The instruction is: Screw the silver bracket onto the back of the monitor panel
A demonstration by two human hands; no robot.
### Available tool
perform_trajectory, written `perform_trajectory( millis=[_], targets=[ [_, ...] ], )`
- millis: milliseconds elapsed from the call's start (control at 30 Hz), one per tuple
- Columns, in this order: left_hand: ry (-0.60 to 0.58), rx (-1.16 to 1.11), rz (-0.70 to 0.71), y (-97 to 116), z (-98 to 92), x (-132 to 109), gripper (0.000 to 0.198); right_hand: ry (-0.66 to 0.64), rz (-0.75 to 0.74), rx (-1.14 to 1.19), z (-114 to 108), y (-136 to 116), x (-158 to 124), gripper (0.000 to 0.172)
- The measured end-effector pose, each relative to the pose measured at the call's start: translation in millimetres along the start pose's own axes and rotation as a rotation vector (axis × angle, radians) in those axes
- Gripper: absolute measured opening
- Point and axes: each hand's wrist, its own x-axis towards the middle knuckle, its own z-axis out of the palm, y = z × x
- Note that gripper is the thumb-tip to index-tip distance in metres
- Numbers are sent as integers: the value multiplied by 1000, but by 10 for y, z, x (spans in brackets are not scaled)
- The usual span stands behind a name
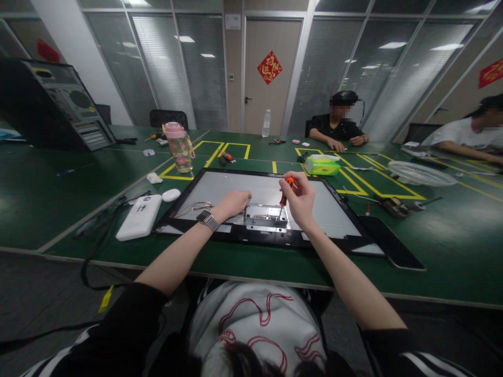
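Note:
A flat monitor panel (220, 188) in a black frame lies face down on the green table before me. A small metal bracket (265, 215) sits at its near middle. My right hand (301, 199) is closed round an orange-handled screwdriver (286, 189), held upright with its tip down on the bracket. My left hand (231, 203), with a watch on the wrist, rests knuckles-up on the panel just left of the bracket; its fingers are curled and what lies under them is hidden.
A white power bank (139, 217) and white mouse (171, 195) lie left of the panel, with a pink bottle (179, 146) and a computer case (58, 104) behind. A green box (322, 165), fan grille (420, 174) and black strip (391, 246) lie right. Two people sit across.

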Motion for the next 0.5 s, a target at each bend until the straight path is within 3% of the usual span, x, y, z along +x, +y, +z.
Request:
perform_trajectory(
  millis=[100, 300, 500],
  targets=[
    [5, -4, 2, 1, -6, -4, 30, -9, 94, 122, -8, 12, 36, 10],
    [5, 3, 0, 10, -17, -6, 31, -203, 274, 407, -41, 40, 114, 24],
    [-3, 24, -5, 10, -7, -6, 30, -218, 383, 703, -32, -9, 124, 24]
  ],
)
